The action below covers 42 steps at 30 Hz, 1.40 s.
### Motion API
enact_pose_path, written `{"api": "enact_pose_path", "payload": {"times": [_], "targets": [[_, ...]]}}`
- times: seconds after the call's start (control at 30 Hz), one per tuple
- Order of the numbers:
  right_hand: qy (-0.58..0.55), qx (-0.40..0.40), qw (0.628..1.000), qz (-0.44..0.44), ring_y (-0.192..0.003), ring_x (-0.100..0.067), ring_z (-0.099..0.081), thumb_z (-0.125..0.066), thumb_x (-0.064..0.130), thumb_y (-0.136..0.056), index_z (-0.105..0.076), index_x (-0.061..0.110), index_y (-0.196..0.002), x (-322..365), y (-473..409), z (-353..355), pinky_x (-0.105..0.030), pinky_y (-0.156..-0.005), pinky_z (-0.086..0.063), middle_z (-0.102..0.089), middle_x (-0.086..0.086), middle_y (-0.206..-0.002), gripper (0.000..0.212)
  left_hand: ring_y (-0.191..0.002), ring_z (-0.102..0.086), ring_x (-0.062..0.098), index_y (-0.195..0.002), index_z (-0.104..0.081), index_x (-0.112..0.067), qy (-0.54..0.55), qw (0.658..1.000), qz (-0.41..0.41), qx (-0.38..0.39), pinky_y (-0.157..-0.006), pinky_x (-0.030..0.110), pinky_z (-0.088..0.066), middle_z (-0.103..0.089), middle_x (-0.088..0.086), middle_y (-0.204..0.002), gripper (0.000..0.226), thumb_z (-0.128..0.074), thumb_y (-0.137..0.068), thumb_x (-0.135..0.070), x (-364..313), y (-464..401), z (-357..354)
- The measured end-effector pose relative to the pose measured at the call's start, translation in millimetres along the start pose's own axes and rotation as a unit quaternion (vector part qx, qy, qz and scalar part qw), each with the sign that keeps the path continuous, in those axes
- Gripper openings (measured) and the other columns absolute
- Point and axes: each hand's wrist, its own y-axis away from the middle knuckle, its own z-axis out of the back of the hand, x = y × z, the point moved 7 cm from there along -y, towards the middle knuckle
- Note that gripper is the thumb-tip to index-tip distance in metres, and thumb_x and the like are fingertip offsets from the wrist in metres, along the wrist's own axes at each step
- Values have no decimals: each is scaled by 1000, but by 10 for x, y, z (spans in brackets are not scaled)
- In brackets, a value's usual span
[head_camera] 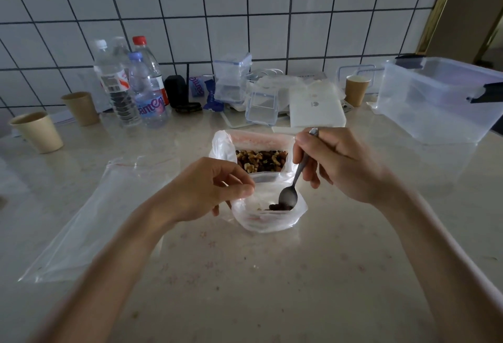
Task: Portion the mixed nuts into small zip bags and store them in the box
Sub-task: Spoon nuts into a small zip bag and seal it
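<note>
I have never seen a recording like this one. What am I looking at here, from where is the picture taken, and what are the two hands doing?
There is no machine: a person works with bare hands. The single picture comes from a camera worn on the person's head, looking forward and down at a pale counter.

The left hand pinches the rim of a small zip bag to keep it open. The right hand holds a metal spoon, its bowl inside that bag, where a few nuts lie. Just behind is a larger bag of mixed nuts, open.

An empty flat zip bag lies at the left. At the right stands a big clear plastic box. Along the tiled wall are water bottles, paper cups and small clear containers.
</note>
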Motion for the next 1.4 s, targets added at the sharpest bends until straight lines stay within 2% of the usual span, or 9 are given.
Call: {"api": "enact_pose_path", "payload": {"times": [0.3, 0.5, 0.63, 0.73, 0.8, 0.9, 1.1, 1.2, 1.4], "targets": [[7, -71, 997, 4, -44, -13, -56, -45, 22, -111, -65, 8, -77, -7, -6, 97, -14, -47, -38, -62, -9, -56, 41, -62, -70, 3, -89, -77, -29, -86, 995, -19, -35, -52, 9, -47, -73, -25, -74, 4, -77, -92, -27, 11, -2, 49], [-118, -159, 977, -72, -45, -27, -53, -41, 22, -112, -61, 2, -82, -212, -38, 185, -31, -43, -31, -62, -10, -55, 41, -58, -68, -1, -87, -74, -35, -98, 993, 11, -58, -52, 8, -42, -75, -17, -70, 16, -73, -89, -50, 33, -3, 134], [-193, -183, 950, -166, -50, -26, -62, -44, 23, -110, -66, 3, -86, -378, -3, 112, -30, -41, -38, -69, -14, -66, 38, -61, -68, 5, -81, -68, -29, -120, 974, 38, -191, -59, 25, -44, -72, -8, -63, 30, -69, -90, -58, 152, -19, 300], [-202, -192, 939, -202, -55, -26, -67, -45, 24, -109, -68, 2, -92, -456, 19, 82, -29, -41, -42, -74, -14, -71, 36, -72, -61, 11, -82, -60, -24, -135, 947, 68, -283, -59, 28, -40, -66, -6, -75, 40, -66, -89, -63, 284, 2, 387], [-180, -198, 941, -207, -58, -26, -68, -46, 24, -110, -69, 2, -95, -480, 18, 88, -30, -41, -44, -76, -13, -74, 35, -76, -58, 7, -85, -61, -26, -137, 945, 106, -278, -59, 26, -38, -65, -9, -80, 48, -60, -86, -74, 386, -14, 368], [-119, -201, 954, -191, -57, -23, -68, -44, 23, -109, -67, 1, -96, -479, 3, 106, -29, -41, -44, -76, -11, -73, 35, -69, -63, 8, -71, -68, -25, -111, 960, 124, -226, -59, 28, -42, -67, -10, -63, 58, -55, -85, -80, 459, -76, 265], [-15, -157, 972, -174, -58, -22, -72, -45, 17, -106, -66, 8, -88, -485, -18, 9, -30, -40, -47, -77, -6, -72, 29, -71, -72, 11, -81, -71, -22, -78, 974, 95, -192, -63, 30, -53, -76, -8, -73, 37, -75, -84, -59, 447, -134, 154], [-50, -127, 971, -195, -63, -26, -74, -47, 15, -107, -67, 6, -91, -540, -20, -79, -30, -42, -50, -79, -7, -77, 27, -78, -71, 9, -90, -70, -24, -65, 977, 90, -181, -62, 25, -48, -76, -10, -82, 28, -78, -86, -50, 438, -142, 123], [-166, -83, 949, -256, -66, -23, -74, -49, 19, -109, -70, -1, -102, -654, 16, -293, -28, -43, -50, -81, -10, -88, 29, -86, -74, 7, -101, -71, -26, -29, 980, 65, -185, -72, 29, -57, -78, -12, -93, 20, -78, -89, -41, 368, -128, 95]]}}
